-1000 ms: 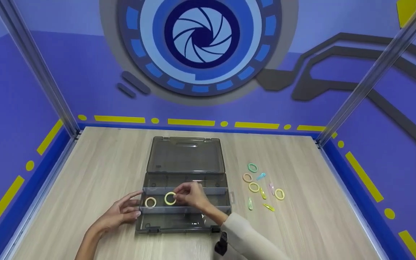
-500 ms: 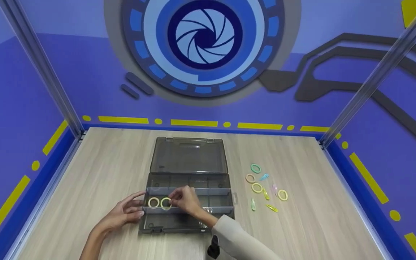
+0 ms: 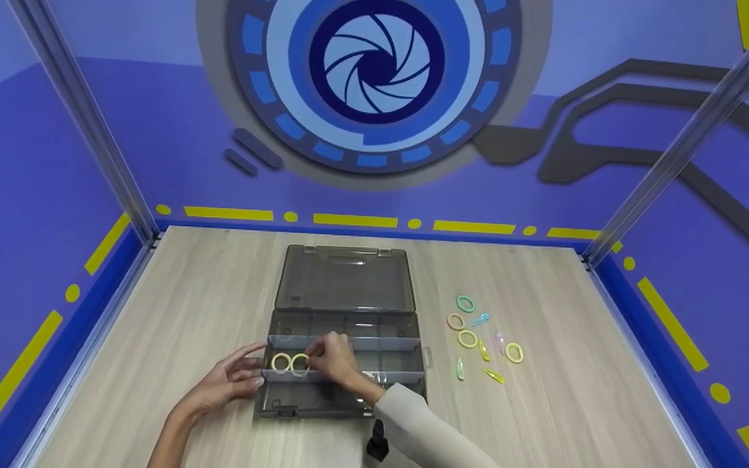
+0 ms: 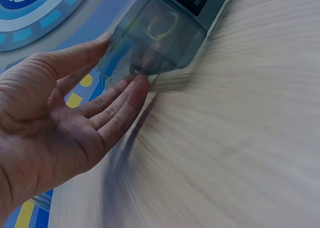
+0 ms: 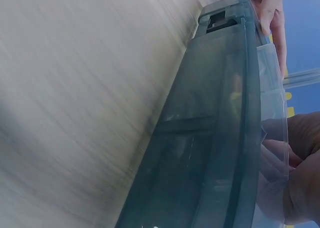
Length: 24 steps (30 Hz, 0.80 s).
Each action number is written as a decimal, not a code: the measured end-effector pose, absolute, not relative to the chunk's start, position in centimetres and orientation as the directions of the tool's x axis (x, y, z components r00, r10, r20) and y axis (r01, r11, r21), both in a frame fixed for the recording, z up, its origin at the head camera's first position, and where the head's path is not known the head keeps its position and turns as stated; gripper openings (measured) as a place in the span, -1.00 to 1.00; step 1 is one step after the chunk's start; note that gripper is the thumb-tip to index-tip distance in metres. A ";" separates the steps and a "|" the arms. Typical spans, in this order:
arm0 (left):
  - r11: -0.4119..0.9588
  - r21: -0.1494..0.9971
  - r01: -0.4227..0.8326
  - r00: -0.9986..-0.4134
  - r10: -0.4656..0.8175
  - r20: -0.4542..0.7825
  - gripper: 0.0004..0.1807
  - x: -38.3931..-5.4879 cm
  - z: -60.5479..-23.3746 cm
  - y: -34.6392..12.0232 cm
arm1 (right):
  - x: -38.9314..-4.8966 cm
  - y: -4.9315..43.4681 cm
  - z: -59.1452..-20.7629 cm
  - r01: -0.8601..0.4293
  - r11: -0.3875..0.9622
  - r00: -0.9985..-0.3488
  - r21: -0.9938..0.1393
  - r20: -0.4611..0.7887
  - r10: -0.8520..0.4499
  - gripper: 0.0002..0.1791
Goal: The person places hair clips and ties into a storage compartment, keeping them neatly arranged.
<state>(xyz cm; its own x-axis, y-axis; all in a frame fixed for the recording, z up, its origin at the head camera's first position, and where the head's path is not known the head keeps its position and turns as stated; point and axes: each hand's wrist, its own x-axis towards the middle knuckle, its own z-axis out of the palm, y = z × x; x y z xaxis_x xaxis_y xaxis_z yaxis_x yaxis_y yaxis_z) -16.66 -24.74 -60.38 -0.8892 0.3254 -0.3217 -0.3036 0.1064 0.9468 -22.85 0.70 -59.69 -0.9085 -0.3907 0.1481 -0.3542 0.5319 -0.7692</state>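
Pinched in the nearly closed fingers of the right hand [image 3: 335, 357], a ring [image 3: 299, 355] was in the middle row of the box [image 3: 309, 396], near its left end, held by its right side, probably leaving the other free to meet the neighbouring ring [image 3: 274, 363]. It looked thin, round, pale yellow. The fingers of the left hand [image 3: 222, 383], spread and fairly straight, touched the box's left wall, presumably steadying it. Loose rings [image 3: 507, 353] and clips [image 3: 494, 376] lay toward the right edge of the worktop [image 3: 205, 292].
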 end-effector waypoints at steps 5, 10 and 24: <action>0.116 0.950 -0.290 -0.896 0.315 -0.312 -0.14 -16.6 -60.4 -24.6 | -22.9 0.7 -59.8 -0.348 0.542 -0.917 -0.765 0.159 -0.366 -0.95; 0.118 0.946 -0.302 -0.899 0.296 -0.324 -0.13 -16.6 -60.5 -24.6 | -23.1 0.9 -59.7 -0.336 0.517 -0.913 -0.788 0.137 -0.385 -0.92; 0.123 0.947 -0.297 -0.894 0.312 -0.322 -0.12 -16.7 -60.4 -24.6 | -23.2 3.6 -57.3 -0.329 0.460 -0.885 -0.825 0.099 -0.455 -0.89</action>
